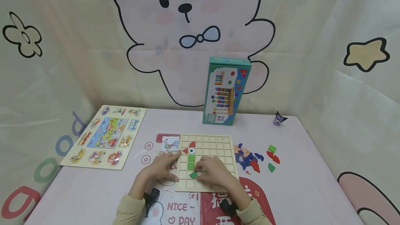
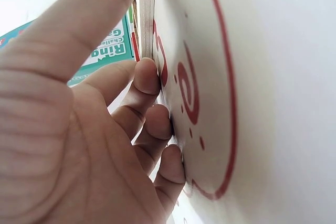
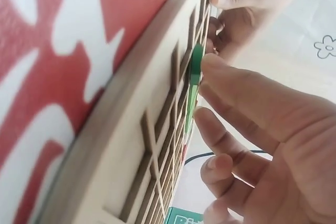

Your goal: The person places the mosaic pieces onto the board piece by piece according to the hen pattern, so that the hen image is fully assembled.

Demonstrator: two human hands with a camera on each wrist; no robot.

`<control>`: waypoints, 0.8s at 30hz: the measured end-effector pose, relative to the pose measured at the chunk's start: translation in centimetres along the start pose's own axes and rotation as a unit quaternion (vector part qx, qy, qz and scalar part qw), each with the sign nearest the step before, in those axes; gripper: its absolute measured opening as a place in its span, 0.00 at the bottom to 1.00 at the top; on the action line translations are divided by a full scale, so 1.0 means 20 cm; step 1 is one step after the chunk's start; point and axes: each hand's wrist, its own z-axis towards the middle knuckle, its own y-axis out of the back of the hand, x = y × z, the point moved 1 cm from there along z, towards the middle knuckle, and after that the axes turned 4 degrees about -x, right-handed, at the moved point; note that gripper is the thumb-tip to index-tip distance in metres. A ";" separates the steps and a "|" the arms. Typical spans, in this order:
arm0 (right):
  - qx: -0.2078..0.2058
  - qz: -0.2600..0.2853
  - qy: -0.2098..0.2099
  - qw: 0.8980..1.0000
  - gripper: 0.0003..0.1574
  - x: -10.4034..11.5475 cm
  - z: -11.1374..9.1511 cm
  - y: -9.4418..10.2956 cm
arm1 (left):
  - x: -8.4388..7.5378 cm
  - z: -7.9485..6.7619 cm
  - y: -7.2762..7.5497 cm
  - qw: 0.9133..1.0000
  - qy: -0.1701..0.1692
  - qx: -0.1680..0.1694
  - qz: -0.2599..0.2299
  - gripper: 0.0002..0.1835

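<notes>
A pale wooden grid board (image 1: 215, 145) lies on the table. My left hand (image 1: 160, 166) rests along its left side, thumb at the lower left corner and index fingertip higher on the edge. In the left wrist view the other fingers (image 2: 157, 121) touch the mat beside the board. Over the lower left cells my right hand (image 1: 214, 171) pinches a green quarter-circle piece (image 1: 193, 175), its thumb on the piece in the right wrist view. Above it sit green squares (image 1: 191, 166), a white eye square (image 1: 192, 150), a red triangle (image 1: 185, 150) and a red quarter-circle (image 1: 192, 144).
Loose red, green and blue pieces (image 1: 272, 167) lie right of the board. A picture card (image 1: 170, 143) is at its upper left. A puzzle board (image 1: 131, 141) lies far left. A tall game box (image 1: 226, 93) and a small figure (image 1: 279, 118) stand at the back.
</notes>
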 end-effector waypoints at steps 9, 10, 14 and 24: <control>-0.015 -0.001 0.013 1.000 0.08 -0.01 0.00 -0.01 | -0.01 0.00 0.01 1.000 -0.001 0.005 -0.008 0.53; -0.017 -0.004 0.014 1.000 0.07 -0.01 0.01 -0.02 | -0.01 -0.01 0.01 1.000 0.000 0.005 -0.010 0.53; -0.022 -0.019 0.010 1.000 0.07 -0.01 0.02 -0.03 | -0.02 -0.01 0.01 1.000 0.002 0.005 -0.008 0.53; -0.037 -0.069 0.009 0.997 0.11 0.02 0.03 -0.04 | -0.02 0.00 0.01 1.000 -0.005 0.002 -0.009 0.53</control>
